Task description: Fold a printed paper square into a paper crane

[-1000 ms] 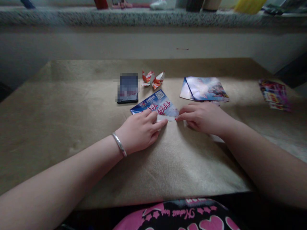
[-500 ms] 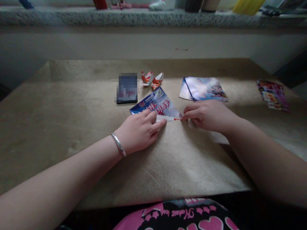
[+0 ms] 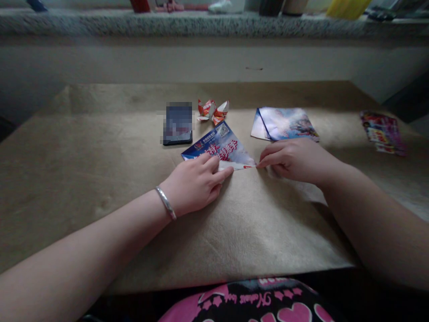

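Observation:
A folded blue and white printed flyer (image 3: 234,154) lies on the table in front of me, with red lettering, a QR code and a white strip along its near edge. My left hand (image 3: 197,181), with a silver bangle at the wrist, rests flat on its lower left part, fingers stretched out and pressing it down. At the flyer's right corner, the fingertips of my right hand (image 3: 291,161) are pinched together; they partly hide the tip. Just behind the flyer stands an orange and white folded paper figure (image 3: 213,112).
A dark phone-like device (image 3: 178,123), partly pixelated, lies left of the paper figure. Another folded printed sheet (image 3: 290,123) is behind my right hand, and colourful leaflets (image 3: 384,133) lie far right. Beyond the brown-covered table (image 3: 110,134), a granite ledge (image 3: 201,24) holds several items.
My right hand has slid slightly to the right along the flyer's near edge, out to its corner tip. My left hand and the flyer stay in place.

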`<act>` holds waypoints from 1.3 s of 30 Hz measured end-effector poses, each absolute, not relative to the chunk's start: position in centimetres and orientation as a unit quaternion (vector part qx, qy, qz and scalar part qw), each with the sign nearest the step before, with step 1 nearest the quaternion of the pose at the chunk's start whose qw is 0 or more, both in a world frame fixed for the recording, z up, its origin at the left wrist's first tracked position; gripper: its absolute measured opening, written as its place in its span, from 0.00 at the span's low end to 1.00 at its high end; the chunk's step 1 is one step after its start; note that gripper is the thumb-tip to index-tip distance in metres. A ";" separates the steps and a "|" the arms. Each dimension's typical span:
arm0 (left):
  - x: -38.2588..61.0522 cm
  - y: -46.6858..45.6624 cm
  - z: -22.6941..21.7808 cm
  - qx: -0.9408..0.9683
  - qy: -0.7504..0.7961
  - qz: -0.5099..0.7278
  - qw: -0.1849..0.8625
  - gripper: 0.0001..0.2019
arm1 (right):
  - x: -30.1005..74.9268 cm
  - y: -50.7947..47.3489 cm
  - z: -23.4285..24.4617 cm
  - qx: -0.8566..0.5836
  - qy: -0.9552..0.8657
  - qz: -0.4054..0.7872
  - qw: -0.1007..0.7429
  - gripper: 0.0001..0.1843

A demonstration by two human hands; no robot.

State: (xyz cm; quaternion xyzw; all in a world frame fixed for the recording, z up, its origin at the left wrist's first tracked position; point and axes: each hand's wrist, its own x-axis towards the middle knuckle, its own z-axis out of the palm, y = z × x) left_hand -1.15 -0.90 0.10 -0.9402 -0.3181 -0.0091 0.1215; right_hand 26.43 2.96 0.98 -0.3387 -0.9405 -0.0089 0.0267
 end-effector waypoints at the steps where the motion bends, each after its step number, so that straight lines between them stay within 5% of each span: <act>1: -1.1 -0.9 0.1 -0.941 -0.317 -0.009 0.122 0.19 | 26.5 3.0 1.0 -0.337 -0.941 -0.005 0.025 0.21; 13: -1.3 -0.8 0.0 -0.943 -0.302 -0.015 0.136 0.18 | 25.9 2.8 0.8 -0.320 -0.936 0.031 0.140 0.18; 39: -1.5 0.3 -0.1 -0.958 -0.269 -0.047 0.085 0.17 | 22.3 1.7 -0.5 -0.280 -0.953 -0.008 0.119 0.18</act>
